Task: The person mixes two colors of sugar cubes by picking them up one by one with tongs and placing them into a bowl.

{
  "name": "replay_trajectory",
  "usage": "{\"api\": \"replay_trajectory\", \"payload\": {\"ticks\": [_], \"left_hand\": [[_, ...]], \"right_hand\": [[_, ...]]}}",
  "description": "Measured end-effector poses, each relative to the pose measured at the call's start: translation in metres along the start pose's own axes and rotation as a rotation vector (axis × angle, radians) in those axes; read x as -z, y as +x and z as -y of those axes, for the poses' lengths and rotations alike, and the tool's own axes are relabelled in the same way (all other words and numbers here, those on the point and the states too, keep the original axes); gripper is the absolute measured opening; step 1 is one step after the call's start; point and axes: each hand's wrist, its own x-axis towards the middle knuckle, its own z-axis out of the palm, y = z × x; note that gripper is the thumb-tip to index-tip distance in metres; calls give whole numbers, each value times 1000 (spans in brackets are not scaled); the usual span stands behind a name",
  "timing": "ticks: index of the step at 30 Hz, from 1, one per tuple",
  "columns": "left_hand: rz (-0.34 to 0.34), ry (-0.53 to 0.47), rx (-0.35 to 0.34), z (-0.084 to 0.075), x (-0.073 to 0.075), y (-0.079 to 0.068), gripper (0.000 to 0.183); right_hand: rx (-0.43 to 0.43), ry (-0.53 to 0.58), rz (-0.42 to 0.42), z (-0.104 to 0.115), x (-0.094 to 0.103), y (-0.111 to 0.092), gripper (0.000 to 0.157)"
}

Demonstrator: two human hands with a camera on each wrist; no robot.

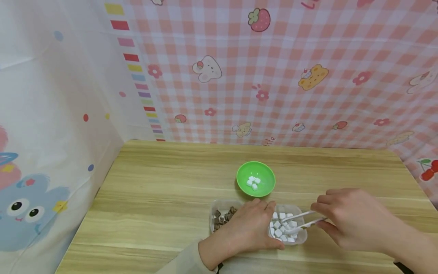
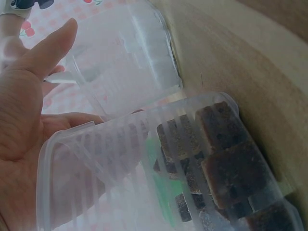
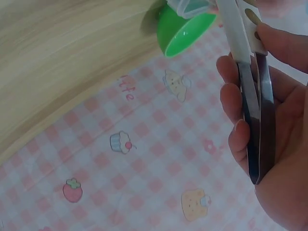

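Note:
My right hand (image 1: 356, 220) grips tongs (image 3: 250, 96) with metal handles and white ends. The white ends reach down among small white cubes (image 1: 278, 232) in a clear plastic container (image 1: 302, 239). My left hand (image 1: 251, 224) spans the near side of that container, fingers at its back edge and thumb at its front edge. Beneath this palm and wrist, a second clear container (image 2: 120, 183) holds brown cubes (image 2: 236, 173) and is partly hidden. Behind both stands a green bowl (image 1: 256, 193) with several white cubes (image 1: 253, 182) at its bottom.
The containers and bowl stand on a wood-grain table (image 1: 164, 182). A pink checked cloth (image 1: 226, 91) hangs along its back edge, and a white printed cloth (image 1: 61, 95) hangs on the left.

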Motion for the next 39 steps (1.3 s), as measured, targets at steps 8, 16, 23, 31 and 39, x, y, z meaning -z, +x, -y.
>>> {"api": "replay_trajectory", "payload": {"ticks": [8, 16, 23, 31, 39], "left_hand": [[-3, -6, -4, 1, 0, 0, 102], [0, -8, -1, 2, 0, 0, 103], [-1, -5, -8, 2, 1, 1, 103], [4, -10, -5, 1, 0, 1, 104], [3, -12, 4, 1, 0, 0, 104]], "right_hand": [[-23, 26, 91, 2, -11, 4, 30], [-40, 46, 162, 2, -21, 8, 31], [-56, 79, 247, 4, -26, 9, 28], [-26, 100, 133, 1, -29, 0, 33], [-35, 71, 121, 3, -28, 0, 36]]}}
